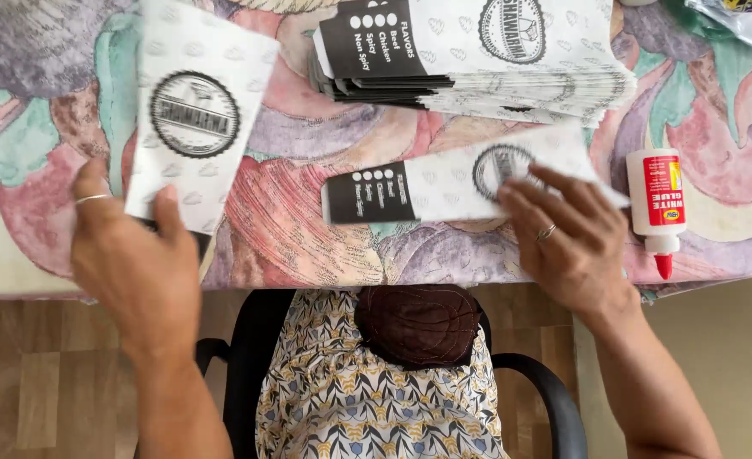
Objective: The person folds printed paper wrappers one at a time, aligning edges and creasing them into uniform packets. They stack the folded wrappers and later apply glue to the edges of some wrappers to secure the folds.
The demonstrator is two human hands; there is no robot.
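Flat printed paper sleeve lies mid-frame on the table, right hand spread flat on its right end, fingers apart. Left hand pinches a second printed sheet at upper left, thumb on top. Risk: the glue bottle lying just right could smear if nudged — the stack above may slide. Surface: floral tablecloth; wood floor below.

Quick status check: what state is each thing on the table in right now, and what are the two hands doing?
Left hand: grips printed white paper sleeve, lifted off the table.
Right hand: pressed flat on second printed paper sleeve, lying flat.
Stack of printed paper sleeves: piled, fanned, untouched.
White glue bottle with red cap: lying down, capped.
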